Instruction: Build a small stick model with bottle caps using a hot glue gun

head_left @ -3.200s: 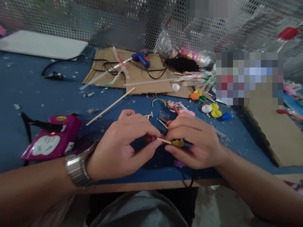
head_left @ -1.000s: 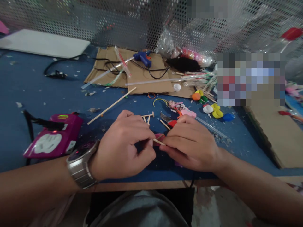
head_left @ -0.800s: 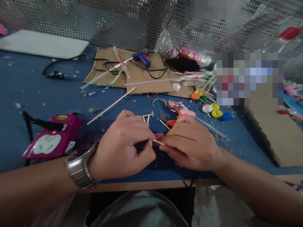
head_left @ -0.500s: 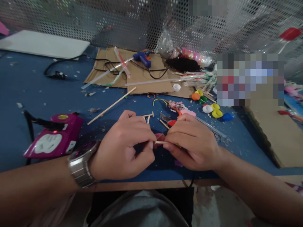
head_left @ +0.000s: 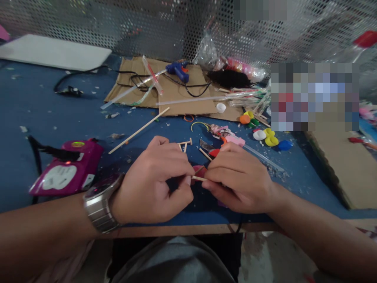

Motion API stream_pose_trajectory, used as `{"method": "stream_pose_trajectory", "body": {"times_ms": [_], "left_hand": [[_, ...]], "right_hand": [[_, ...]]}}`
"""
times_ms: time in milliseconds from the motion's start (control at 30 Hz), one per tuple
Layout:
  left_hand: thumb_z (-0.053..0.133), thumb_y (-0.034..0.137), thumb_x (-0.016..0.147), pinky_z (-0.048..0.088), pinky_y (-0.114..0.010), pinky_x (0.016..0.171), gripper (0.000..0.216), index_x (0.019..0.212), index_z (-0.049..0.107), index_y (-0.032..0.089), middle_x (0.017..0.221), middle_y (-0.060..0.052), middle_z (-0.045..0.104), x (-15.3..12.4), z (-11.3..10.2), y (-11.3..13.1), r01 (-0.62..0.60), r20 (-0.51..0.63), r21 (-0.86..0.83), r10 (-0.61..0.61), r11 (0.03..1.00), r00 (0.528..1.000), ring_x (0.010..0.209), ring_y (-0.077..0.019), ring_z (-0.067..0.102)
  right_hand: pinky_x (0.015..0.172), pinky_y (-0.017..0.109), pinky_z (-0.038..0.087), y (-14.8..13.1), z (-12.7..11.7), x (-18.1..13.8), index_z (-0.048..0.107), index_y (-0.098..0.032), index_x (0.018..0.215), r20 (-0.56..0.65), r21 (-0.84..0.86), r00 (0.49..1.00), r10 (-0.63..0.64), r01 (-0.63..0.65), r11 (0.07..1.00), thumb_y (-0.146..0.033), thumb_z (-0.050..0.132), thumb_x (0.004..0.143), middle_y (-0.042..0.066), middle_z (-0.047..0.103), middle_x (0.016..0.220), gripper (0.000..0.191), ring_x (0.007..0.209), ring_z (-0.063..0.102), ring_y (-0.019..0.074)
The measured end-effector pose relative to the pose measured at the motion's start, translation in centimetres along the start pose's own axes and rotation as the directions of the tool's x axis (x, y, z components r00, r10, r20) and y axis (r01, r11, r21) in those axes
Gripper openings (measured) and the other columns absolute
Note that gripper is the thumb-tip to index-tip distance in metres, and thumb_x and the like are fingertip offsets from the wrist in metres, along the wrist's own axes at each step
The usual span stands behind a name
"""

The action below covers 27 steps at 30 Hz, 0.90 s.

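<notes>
Between my hands is a short thin wooden stick (head_left: 199,178), its bare middle showing near the table's front edge. My left hand (head_left: 160,181), closed, pinches the stick's left end between thumb and forefinger. On the other end, my right hand (head_left: 240,179) grips with curled fingers, which hide most of what lies under the palm. Just beyond my left fingers a small joined piece of wooden sticks (head_left: 185,144) sticks out. A blade (head_left: 206,145) with a red part lies beside my right knuckles, next to another stick (head_left: 205,154). A pink round thing (head_left: 199,171) is partly hidden behind the held stick.
A purple power socket box (head_left: 67,167) stands at left, with a long stick (head_left: 139,131) behind it. Farther back, a blue glue gun (head_left: 177,71) rests on cardboard (head_left: 185,102). Right of centre lie a pink glue gun (head_left: 234,138) and several colourful caps (head_left: 271,139). Cardboard (head_left: 341,169) stands far right.
The held stick now slopes slightly more down toward my right hand. Both hands keep nearly the same place and grip; the view shifts very slightly.
</notes>
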<state>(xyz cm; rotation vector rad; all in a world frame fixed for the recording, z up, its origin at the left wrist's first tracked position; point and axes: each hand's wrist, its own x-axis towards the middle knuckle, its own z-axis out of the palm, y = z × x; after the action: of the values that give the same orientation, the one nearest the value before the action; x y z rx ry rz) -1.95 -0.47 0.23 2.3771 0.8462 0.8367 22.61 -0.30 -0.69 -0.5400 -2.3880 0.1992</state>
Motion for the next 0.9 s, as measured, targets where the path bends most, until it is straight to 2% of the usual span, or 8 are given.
{"method": "stream_pose_trajectory", "body": {"times_ms": [167, 600, 900], "left_hand": [[0.054, 0.015, 0.091, 0.035, -0.044, 0.081, 0.021, 0.075, 0.067, 0.018, 0.069, 0.001, 0.065, -0.02, -0.01, 0.01, -0.013, 0.004, -0.030, 0.013, 0.999, 1.000, 0.071, -0.0178, 0.056], [0.056, 0.014, 0.088, 0.037, -0.044, 0.081, 0.017, 0.073, 0.062, 0.020, 0.067, 0.001, 0.061, -0.11, 0.16, -0.07, -0.027, -0.005, 0.037, 0.028, 0.999, 1.000, 0.069, -0.0173, 0.054], [0.055, 0.013, 0.089, 0.036, -0.045, 0.081, 0.018, 0.074, 0.062, 0.020, 0.067, 0.001, 0.061, 0.05, 0.20, 0.10, -0.022, -0.002, 0.025, 0.022, 0.999, 1.000, 0.069, -0.0173, 0.054]], "right_hand": [[0.078, 0.040, 0.050, 0.11, -0.03, -0.11, 0.074, -0.015, 0.097, -0.001, 0.001, 1.000, 0.000, 0.000, 1.000, -0.019, 0.069, 0.108, 0.006, 0.081, 0.086, 0.013, 0.075, 0.070, 0.0179], [0.077, 0.039, 0.049, -0.01, 0.17, 0.03, 0.071, -0.016, 0.096, 0.019, -0.016, 1.000, -0.013, 0.014, 1.000, -0.023, 0.063, 0.113, 0.005, 0.081, 0.087, 0.020, 0.074, 0.068, 0.0172], [0.077, 0.039, 0.049, -0.09, 0.02, 0.08, 0.071, -0.016, 0.095, 0.026, -0.024, 1.000, -0.011, 0.012, 1.000, -0.021, 0.062, 0.113, 0.006, 0.081, 0.085, 0.021, 0.074, 0.069, 0.0173]]}}
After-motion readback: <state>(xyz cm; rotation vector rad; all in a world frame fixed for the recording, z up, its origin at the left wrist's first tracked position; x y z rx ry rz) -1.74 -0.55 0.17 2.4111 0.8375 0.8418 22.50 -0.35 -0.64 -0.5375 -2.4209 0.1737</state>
